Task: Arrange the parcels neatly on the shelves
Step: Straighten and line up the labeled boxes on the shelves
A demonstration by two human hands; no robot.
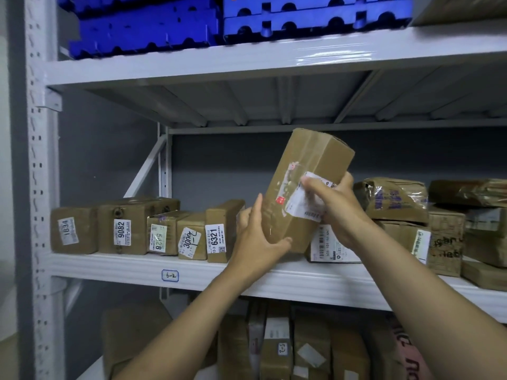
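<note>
Brown cardboard box [304, 171] sits in both hands, tilted with its top leaning right, in front of the middle shelf [137, 266] and above its front edge. Whether its lower corner touches the shelf I cannot tell.

The left hand [255, 239] grips the box at its lower left edge, with its fingers wrapped round the corner. The right hand [337, 212] clasps the right side, its fingers curled onto the front face over a white label [299, 204].

On the shelf to the left stands a row [137, 231] of brown parcels, side by side, with number stickers facing out: 1834, 9082 and 6321 can be read. The box hangs just right of this row.

To the right lies a pile [397, 198] of parcels, stacked unevenly, some wrapped in glossy tape. A small tag [170, 275] on the shelf edge reads 6-2.

Blue crates [301, 20] fill the shelf above. More brown parcels [301, 346] stand on the shelf below, between the two forearms.
</note>
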